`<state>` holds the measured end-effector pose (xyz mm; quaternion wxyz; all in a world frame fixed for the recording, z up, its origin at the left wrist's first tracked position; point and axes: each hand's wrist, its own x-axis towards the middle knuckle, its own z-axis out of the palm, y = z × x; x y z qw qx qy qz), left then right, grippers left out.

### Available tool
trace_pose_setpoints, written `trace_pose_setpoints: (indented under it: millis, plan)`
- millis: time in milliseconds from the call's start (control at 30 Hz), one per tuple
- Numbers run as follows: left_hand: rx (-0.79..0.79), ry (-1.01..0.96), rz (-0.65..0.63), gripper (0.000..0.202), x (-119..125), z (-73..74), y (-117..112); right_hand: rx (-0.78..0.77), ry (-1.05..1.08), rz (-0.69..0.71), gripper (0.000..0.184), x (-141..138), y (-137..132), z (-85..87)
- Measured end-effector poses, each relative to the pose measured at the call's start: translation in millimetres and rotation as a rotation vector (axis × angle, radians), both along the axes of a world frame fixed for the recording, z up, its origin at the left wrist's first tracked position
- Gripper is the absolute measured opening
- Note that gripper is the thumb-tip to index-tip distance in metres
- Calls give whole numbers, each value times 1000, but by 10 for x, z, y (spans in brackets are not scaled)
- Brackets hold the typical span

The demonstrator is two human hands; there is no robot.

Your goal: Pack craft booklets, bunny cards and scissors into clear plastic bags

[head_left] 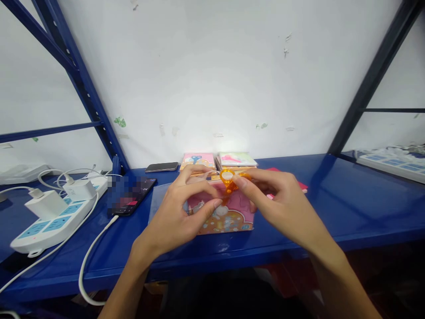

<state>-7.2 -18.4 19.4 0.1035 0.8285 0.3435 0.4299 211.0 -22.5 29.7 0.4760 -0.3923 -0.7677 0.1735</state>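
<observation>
Two white chargers [46, 204] sit in a power strip [36, 239] at far left, on a blue steel shelf [335, 199], beside a phone [131, 195] with a blurred screen. Left hand [172, 212]: fingers curved and slightly spread, tips over a pink printed card [229, 217] that overlaps a clear plastic sleeve [158, 208]. Centre: an orange looped plastic piece [228, 179], possibly children's scissors, above the card's far edge, loop upward, long axis unclear. Right hand [279, 204]: thumb and forefinger pinching it. Card shows no visible cut. Two illustrated booklets [197, 161] stand behind.
</observation>
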Motion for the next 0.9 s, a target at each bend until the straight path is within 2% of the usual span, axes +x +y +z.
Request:
trace_pose_setpoints:
  millis: [133, 467, 900]
  plan:
    - [32, 14, -22, 12, 9, 16, -6, -2, -32, 18, 39, 2, 2, -8]
    - [42, 25, -1, 8, 7, 5, -6, -18, -21, 71, 23, 6, 32, -8]
    - [55, 0, -20, 7, 7, -21, 22, -28, 17, 35, 12, 16, 18, -26]
